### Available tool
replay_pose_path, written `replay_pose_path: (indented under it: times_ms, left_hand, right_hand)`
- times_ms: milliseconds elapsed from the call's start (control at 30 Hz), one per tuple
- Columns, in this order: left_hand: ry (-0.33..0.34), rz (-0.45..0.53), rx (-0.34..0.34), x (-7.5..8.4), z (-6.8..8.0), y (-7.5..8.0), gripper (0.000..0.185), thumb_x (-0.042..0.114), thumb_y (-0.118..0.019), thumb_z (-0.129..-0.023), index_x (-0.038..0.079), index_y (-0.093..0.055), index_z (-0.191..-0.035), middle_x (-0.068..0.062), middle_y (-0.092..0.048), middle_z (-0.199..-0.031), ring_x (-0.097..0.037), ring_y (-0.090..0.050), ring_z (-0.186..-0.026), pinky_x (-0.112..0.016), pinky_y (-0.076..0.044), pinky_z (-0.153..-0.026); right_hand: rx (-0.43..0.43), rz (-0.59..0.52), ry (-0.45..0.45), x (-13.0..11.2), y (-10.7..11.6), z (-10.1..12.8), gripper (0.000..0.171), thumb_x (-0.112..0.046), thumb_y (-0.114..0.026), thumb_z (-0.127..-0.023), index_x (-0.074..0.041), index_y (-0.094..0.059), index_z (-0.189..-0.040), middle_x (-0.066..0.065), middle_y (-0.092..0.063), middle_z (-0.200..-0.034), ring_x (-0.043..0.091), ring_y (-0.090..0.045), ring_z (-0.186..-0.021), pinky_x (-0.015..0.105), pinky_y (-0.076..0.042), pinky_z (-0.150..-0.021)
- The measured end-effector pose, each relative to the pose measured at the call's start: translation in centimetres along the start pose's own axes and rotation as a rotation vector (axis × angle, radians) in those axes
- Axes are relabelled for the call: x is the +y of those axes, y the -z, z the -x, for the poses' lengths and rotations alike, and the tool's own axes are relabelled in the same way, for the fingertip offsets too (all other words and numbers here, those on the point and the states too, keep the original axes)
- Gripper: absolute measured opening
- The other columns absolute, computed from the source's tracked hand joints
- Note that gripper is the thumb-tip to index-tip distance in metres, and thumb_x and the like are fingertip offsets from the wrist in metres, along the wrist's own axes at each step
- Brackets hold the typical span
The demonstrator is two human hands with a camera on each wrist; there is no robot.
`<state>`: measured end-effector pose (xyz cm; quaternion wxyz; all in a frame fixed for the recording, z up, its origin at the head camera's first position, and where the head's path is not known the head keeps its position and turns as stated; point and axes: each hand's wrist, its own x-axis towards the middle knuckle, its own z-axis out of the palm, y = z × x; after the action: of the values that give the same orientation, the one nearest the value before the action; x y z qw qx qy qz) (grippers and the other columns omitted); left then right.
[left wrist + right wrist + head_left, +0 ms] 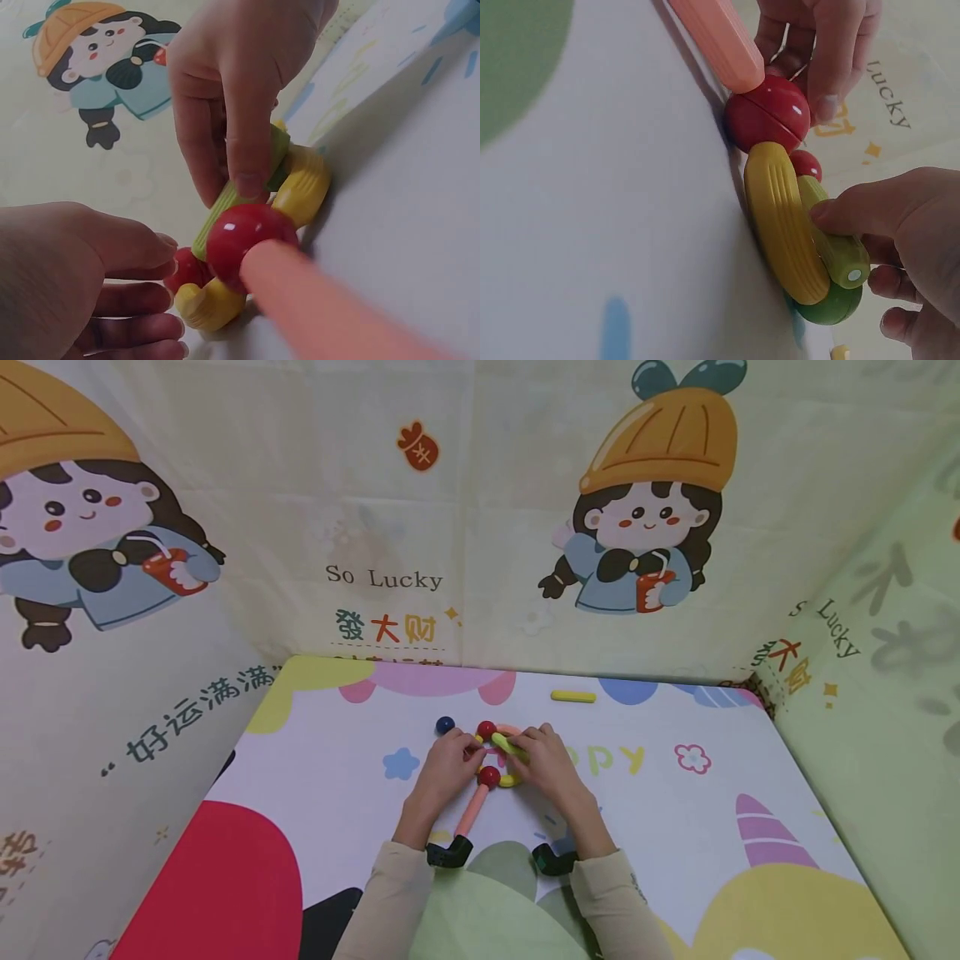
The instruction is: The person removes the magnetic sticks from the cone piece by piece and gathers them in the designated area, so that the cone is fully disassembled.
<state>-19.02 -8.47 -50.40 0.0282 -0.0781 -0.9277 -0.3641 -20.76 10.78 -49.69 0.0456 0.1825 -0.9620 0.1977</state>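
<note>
On a table (315,777) covered with a bright cartoon mat, two hands work at a small ring of toy pieces near the middle. The right hand (551,764) pinches a short green stick (832,240) between thumb and fingers, holding it across the ring, just over a curved yellow piece (780,217) that lies against the mat. The left hand (446,768) rests at the ring's other side with fingers loosely curled; its fingertips (825,82) touch the nearer red ball (489,776), though whether they truly grip it cannot be told. That ball joins the yellow piece to a pink stick (472,814), which runs back toward the person between the two wrists. A second red ball (487,729) sits at the far side of the ring. A dark blue ball (446,724) lies alone on the mat just left of the ring, and a loose yellow stick (573,697) lies well apart, near the table's far edge. On the mat, yellow letters "ppy" show beside the right hand. The cloth backdrop (480,527) behind the table reads "So Lucky" above Chinese characters, 發大财, and shows cartoon girls in orange hats; the left panel reads 好运满满.
</note>
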Motion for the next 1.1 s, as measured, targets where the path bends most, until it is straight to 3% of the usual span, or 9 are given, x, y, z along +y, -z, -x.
replay_pose_path:
  times_ms: [367, 567, 833, 1100]
  left_hand:
    - [-0.043, 0.014, 0.078, 0.0, 0.0, 0.0, 0.019, 0.021, -0.074, -0.091, 0.011, -0.075, -0.108, -0.006, -0.060, -0.109, -0.015, -0.056, -0.086, -0.026, -0.056, -0.077]
    - [-0.072, -0.017, 0.072, -0.3, 0.1, -0.3, 0.022, 0.020, -0.074, -0.091, 0.011, -0.074, -0.111, -0.007, -0.060, -0.111, -0.018, -0.059, -0.090, -0.034, -0.059, -0.085]
    - [-0.065, -0.040, 0.053, -0.5, 0.0, -1.0, 0.032, 0.018, -0.073, -0.091, 0.010, -0.070, -0.122, -0.008, -0.061, -0.117, -0.019, -0.062, -0.097, -0.035, -0.058, -0.091]
    - [-0.062, -0.064, 0.088, -0.9, -0.2, -1.9, 0.033, 0.020, -0.072, -0.092, 0.012, -0.069, -0.124, -0.006, -0.061, -0.117, -0.018, -0.061, -0.098, -0.033, -0.058, -0.091]
  right_hand:
    - [-0.006, 0.036, 0.058, 0.3, 0.1, 0.1, 0.033, -0.016, -0.079, -0.085, -0.020, -0.076, -0.118, 0.004, -0.071, -0.111, 0.022, -0.050, -0.100, 0.039, -0.041, -0.087]
    - [-0.034, -0.008, 0.039, 0.5, 0.1, 0.1, 0.033, -0.013, -0.077, -0.087, -0.022, -0.075, -0.118, 0.002, -0.071, -0.115, 0.020, -0.049, -0.102, 0.038, -0.037, -0.085]
    - [-0.051, -0.025, 0.029, 0.5, 0.1, 0.2, 0.034, -0.012, -0.077, -0.087, -0.022, -0.074, -0.119, 0.002, -0.070, -0.118, 0.021, -0.050, -0.106, 0.040, -0.039, -0.089]
    - [-0.069, -0.044, 0.042, 0.4, 0.2, 0.2, 0.032, -0.018, -0.078, -0.087, -0.018, -0.074, -0.119, 0.004, -0.069, -0.117, 0.022, -0.053, -0.107, 0.041, -0.041, -0.090]
